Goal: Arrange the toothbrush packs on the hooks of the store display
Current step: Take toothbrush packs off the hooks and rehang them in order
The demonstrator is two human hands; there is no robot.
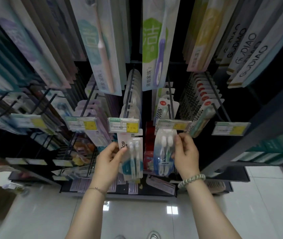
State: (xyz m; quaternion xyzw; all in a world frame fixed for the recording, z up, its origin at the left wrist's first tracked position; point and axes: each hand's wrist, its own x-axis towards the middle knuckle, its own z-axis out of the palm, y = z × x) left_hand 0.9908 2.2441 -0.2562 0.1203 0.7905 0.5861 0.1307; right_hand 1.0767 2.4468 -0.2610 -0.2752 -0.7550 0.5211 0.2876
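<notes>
My left hand pinches the left edge of a white twin toothbrush pack with teal handles, which hangs just below a price tag. My right hand grips the right side of a second twin pack with blue and green brushes, held up under another hook's price tag. The top holes of both packs are hidden behind the tags. Black wire hooks above carry rows of hanging packs.
Tall toothbrush cards hang from upper hooks close to my head. More loaded hooks spread left and right, and a dark shelf upright runs along the right. Loose packs lie on the base shelf; glossy floor tiles lie below.
</notes>
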